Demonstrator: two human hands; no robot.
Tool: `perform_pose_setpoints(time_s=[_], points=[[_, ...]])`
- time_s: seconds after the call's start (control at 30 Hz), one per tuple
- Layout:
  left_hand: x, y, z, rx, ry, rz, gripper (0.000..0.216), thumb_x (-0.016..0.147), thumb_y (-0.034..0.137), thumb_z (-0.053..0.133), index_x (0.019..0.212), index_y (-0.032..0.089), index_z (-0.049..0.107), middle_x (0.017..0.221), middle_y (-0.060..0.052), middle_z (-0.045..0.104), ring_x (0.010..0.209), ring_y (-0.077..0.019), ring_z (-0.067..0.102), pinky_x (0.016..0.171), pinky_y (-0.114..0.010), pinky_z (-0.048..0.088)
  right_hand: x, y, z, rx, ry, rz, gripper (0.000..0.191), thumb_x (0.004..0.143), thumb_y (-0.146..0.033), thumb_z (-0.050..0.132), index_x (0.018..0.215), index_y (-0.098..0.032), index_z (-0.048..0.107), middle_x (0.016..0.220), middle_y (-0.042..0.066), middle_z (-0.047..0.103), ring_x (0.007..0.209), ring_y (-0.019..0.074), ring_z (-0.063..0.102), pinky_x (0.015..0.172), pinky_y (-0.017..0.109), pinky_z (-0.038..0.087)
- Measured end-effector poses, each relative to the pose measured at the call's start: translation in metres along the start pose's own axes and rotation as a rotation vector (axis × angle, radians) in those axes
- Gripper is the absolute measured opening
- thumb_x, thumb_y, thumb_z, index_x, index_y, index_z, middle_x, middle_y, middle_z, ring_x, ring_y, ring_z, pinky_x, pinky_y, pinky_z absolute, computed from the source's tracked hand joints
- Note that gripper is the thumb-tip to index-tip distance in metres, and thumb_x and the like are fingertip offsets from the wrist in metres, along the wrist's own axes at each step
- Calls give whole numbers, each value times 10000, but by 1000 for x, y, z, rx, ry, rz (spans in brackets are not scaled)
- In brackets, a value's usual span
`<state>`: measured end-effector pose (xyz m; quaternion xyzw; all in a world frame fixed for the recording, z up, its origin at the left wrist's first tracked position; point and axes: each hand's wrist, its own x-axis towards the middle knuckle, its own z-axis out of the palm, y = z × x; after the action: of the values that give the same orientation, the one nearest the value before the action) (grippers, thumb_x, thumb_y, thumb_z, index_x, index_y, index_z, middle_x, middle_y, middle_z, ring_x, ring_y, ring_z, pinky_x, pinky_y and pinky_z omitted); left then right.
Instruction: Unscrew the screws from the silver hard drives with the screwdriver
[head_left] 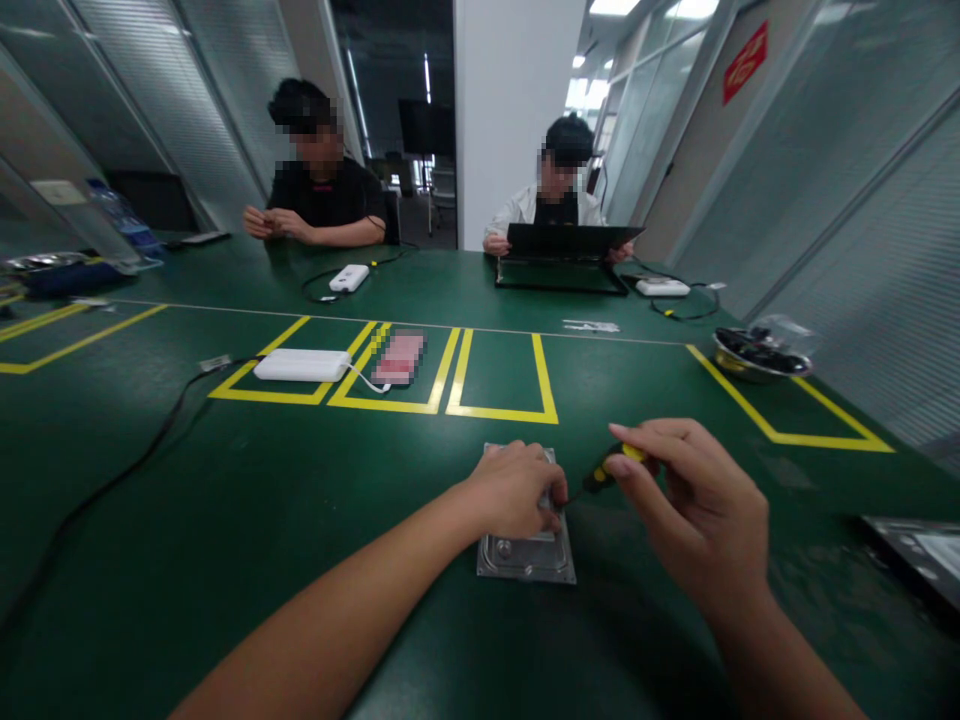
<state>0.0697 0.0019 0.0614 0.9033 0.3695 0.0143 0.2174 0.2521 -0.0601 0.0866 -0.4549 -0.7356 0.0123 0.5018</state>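
A silver metal hard drive (526, 556) lies flat on the green table (225, 500) just in front of me. My left hand (514, 490) rests on top of it with the fingers curled, pressing it down. My right hand (694, 505) pinches a small screwdriver (609, 468) with a black and yellow handle. Its tip points left and down toward the drive's right edge, close to my left fingertips.
Yellow tape boxes (501, 410) mark the table. A white power bank (302, 365) with a cable and a pink phone (400, 358) lie beyond. A metal bowl (759, 355) sits at right, a dark device (919, 555) at the near right edge. Two people work opposite.
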Motion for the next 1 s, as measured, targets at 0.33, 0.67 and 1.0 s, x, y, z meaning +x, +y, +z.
perform_pose_setpoints(time_s=[0.33, 0.67, 1.0], points=[[0, -1, 0, 1, 7, 5, 230, 799, 406, 725, 1002, 302, 695, 1057, -34, 610, 1031, -280, 567, 844, -401, 449, -3, 7, 3, 84, 10, -15, 257, 841, -188, 754, 1081, -223, 668, 994, 31, 607, 883, 155, 578, 692, 291, 458], [0, -1, 2, 16, 12, 13, 249, 809, 429, 710, 1030, 319, 674, 1046, -31, 592, 1016, -283, 561, 841, -415, 447, -4, 6, 2, 163, -43, -25, 310, 859, -162, 725, 1152, -242, 665, 1077, 43, 611, 957, 166, 598, 737, 291, 487], [0, -4, 4, 31, 19, 34, 255, 822, 435, 689, 1053, 331, 667, 1052, -29, 584, 1008, -283, 561, 841, -428, 451, -3, 4, 2, 182, -60, -28, 300, 882, -169, 691, 1172, -243, 666, 1109, 45, 617, 997, 171, 603, 813, 307, 508]])
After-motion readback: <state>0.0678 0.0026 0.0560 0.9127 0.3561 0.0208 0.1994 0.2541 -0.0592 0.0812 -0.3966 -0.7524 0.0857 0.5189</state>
